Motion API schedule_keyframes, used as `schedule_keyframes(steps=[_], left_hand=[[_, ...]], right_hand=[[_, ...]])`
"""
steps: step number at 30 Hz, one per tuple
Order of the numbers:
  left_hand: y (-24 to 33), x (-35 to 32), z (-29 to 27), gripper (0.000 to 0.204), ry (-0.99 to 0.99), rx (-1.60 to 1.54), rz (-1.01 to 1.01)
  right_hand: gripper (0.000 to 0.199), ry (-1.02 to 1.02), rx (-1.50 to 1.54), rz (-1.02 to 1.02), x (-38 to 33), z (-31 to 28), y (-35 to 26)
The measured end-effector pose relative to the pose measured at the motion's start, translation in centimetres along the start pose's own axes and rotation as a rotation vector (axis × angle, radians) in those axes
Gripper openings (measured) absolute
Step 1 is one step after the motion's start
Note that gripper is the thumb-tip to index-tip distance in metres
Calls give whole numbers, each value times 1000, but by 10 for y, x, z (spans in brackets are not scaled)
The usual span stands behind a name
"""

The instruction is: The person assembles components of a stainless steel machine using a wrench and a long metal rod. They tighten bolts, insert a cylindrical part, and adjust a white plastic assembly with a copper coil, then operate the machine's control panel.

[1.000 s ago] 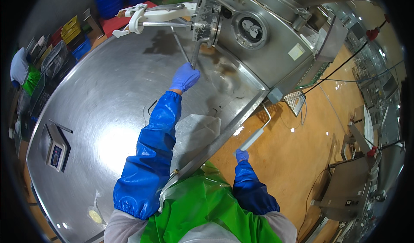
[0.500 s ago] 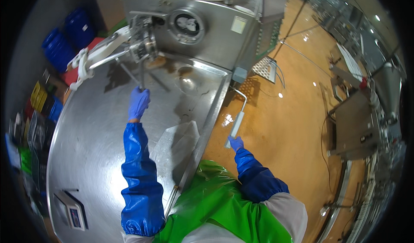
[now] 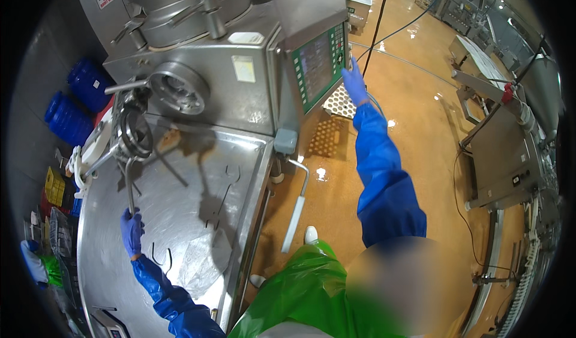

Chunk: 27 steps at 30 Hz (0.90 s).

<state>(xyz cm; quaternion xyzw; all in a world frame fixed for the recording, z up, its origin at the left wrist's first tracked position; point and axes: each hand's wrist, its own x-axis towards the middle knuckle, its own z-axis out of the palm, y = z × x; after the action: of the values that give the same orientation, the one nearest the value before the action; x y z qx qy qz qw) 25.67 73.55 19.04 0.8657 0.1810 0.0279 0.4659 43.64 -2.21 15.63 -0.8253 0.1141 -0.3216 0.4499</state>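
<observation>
My left hand [image 3: 132, 233], in a purple glove, is closed round the lower end of a bent metal rod [image 3: 128, 185]. The rod's upper end meets a round metal fitting [image 3: 133, 133] on a pale jointed arm, in front of the steel machine's [image 3: 252, 110] round outlet [image 3: 179, 89]. Up at the right edge of the green-framed control screen [image 3: 318, 65] is my right hand [image 3: 355, 86], also gloved, fingers apart and holding nothing. Whether a fingertip presses the panel, I cannot tell. A lever with a pale grip [image 3: 293, 224] hangs below the machine's corner, untouched.
The steel table [image 3: 108, 218] has a raised rim and bears a clear plastic sheet [image 3: 207, 257] and a small scale [image 3: 109, 326]. Blue drums [image 3: 67, 119] stand at the left wall. A steel machine [image 3: 504, 158] and a trailing cable stand right on the wet orange floor [image 3: 414, 152].
My right hand has let go of the pale-gripped lever and risen to the control screen. The left still grips the rod. The view has shifted, bringing the screen into sight.
</observation>
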Motion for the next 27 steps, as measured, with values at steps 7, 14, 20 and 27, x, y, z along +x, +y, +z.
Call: schedule_keyframes(steps=[7,14,20,27], left_hand=[[19,-14,6,20,212,153,-197],[26,-3,28,20,218,121,-158],[33,16,53,22,235,155,-92],[17,-7,19,22,291,244,-154]], right_hand=[[65,-81,299,304,173,8,35],[47,40,375,269,215,-7,77],[44,93,38,119,251,-59,97],[33,2,275,-160,128,-45,-8]])
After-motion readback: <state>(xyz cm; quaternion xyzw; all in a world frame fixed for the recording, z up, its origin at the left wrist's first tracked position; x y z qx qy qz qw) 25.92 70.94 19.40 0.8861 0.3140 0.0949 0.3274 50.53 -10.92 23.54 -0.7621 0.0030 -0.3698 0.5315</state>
